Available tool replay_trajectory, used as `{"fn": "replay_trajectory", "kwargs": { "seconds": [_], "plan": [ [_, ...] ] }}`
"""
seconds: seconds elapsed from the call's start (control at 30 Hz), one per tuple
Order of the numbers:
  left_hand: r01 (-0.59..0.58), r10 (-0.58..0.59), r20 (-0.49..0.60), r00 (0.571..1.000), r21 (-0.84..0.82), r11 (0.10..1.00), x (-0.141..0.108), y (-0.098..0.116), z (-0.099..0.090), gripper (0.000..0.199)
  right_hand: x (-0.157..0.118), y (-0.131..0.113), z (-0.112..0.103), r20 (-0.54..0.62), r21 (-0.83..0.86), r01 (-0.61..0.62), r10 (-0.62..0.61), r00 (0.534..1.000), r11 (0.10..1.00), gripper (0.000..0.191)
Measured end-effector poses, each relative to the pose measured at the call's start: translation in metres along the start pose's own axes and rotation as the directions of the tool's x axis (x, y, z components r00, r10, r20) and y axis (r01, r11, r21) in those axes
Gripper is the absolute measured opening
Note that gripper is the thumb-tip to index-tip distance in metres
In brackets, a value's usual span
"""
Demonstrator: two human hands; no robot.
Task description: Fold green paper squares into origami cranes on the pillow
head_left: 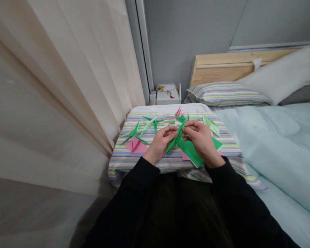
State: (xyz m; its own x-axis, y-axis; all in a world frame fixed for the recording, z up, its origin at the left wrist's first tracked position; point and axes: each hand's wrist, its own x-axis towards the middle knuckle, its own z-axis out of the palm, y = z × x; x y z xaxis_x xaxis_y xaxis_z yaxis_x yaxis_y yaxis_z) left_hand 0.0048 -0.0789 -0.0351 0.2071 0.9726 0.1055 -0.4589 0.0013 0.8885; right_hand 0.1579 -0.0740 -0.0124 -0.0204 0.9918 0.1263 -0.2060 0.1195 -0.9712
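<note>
Between my two hands is a dark green origami crane [179, 132], its long narrow points slanting up and down. My left hand [163, 140] pinches it from the left. The fingers of my right hand [198, 137] are closed on its right side. Under my right hand lie flat sheets of green paper [191, 151], with a bit of pink paper [185, 155] showing beneath. Several finished green cranes [147, 126] rest to the left, near a folded pink piece [136, 145]. A pink crane [179, 112] stands behind, and a light green folded piece [211, 125] lies right.
A striped cloth [129, 163] covers the small table, whose white rim [170, 108] shows at the back. A cream curtain [93, 69] hangs close on the left. On the right is a bed with pale blue bedding [281, 137]. A white box [167, 98] stands behind.
</note>
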Motion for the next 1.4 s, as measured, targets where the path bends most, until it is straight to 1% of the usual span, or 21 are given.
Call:
{"fn": "replay_trajectory", "kwargs": {
  "seconds": [0.1,0.2,0.3,0.4,0.47,0.53,0.6,0.67,0.77,0.9,1.1,1.23,1.33,1.4],
  "plan": [
    [0.012,-0.012,0.008,1.0,0.01,1.0,0.001,-0.003,-0.001,0.046,0.001,0.003,0.0,-0.034,-0.01,0.034,-0.034,0.999,0.999,0.017],
    [0.025,-0.025,0.004,1.0,0.006,1.0,0.0,-0.003,-0.001,0.047,0.001,0.004,0.0,-0.042,-0.007,0.054,-0.055,0.998,0.998,0.023],
    [0.001,-0.001,-0.026,1.0,0.012,1.0,-0.002,-0.002,0.001,0.043,0.0,0.003,-0.001,0.014,-0.029,0.071,-0.071,0.997,0.997,0.025],
    [-0.052,0.055,-0.046,0.997,0.065,0.997,-0.002,-0.002,0.002,0.035,-0.003,0.001,-0.002,0.076,-0.048,0.063,-0.059,0.995,0.997,0.026],
    [-0.107,0.112,-0.043,0.993,0.1,0.989,-0.002,-0.003,0.001,0.03,-0.004,-0.001,-0.001,0.079,-0.054,0.064,-0.06,0.995,0.996,0.032],
    [-0.16,0.167,-0.038,0.985,0.131,0.978,-0.003,-0.005,0.0,0.028,-0.005,-0.002,0.0,0.067,-0.051,0.062,-0.059,0.996,0.997,0.044],
    [-0.196,0.206,-0.042,0.978,0.179,0.964,-0.004,-0.007,-0.001,0.027,-0.005,-0.003,0.001,0.059,-0.03,0.046,-0.044,0.997,0.998,0.054],
    [-0.22,0.237,-0.051,0.97,0.228,0.948,-0.006,-0.008,-0.002,0.026,-0.004,-0.004,0.002,0.065,0.001,0.027,-0.027,0.998,1.0,0.059],
    [-0.25,0.276,-0.06,0.959,0.278,0.928,-0.008,-0.007,-0.001,0.027,-0.004,-0.005,0.003,0.077,0.029,0.012,-0.015,0.997,0.999,0.053],
    [-0.255,0.293,-0.09,0.952,0.298,0.92,-0.01,-0.005,0.002,0.033,-0.003,-0.004,0.002,0.081,0.033,0.025,-0.027,0.996,0.999,0.043],
    [-0.264,0.309,-0.086,0.947,0.341,0.902,-0.011,-0.004,0.004,0.031,-0.001,-0.004,0.0,0.063,0.056,0.044,-0.048,0.997,0.997,0.039],
    [-0.252,0.289,-0.063,0.955,0.342,0.906,-0.01,-0.005,0.004,0.031,0.0,-0.003,0.0,0.046,0.093,0.026,-0.031,0.998,0.995,0.038],
    [-0.228,0.257,-0.045,0.965,0.332,0.915,-0.01,-0.006,0.003,0.031,0.007,-0.003,-0.006,-0.002,0.149,0.025,-0.025,1.0,0.989,0.036],
    [-0.211,0.239,-0.045,0.97,0.334,0.919,-0.01,-0.006,0.002,0.03,0.014,-0.005,-0.012,-0.088,0.202,0.055,-0.038,0.995,0.978,0.033]
  ]
}}
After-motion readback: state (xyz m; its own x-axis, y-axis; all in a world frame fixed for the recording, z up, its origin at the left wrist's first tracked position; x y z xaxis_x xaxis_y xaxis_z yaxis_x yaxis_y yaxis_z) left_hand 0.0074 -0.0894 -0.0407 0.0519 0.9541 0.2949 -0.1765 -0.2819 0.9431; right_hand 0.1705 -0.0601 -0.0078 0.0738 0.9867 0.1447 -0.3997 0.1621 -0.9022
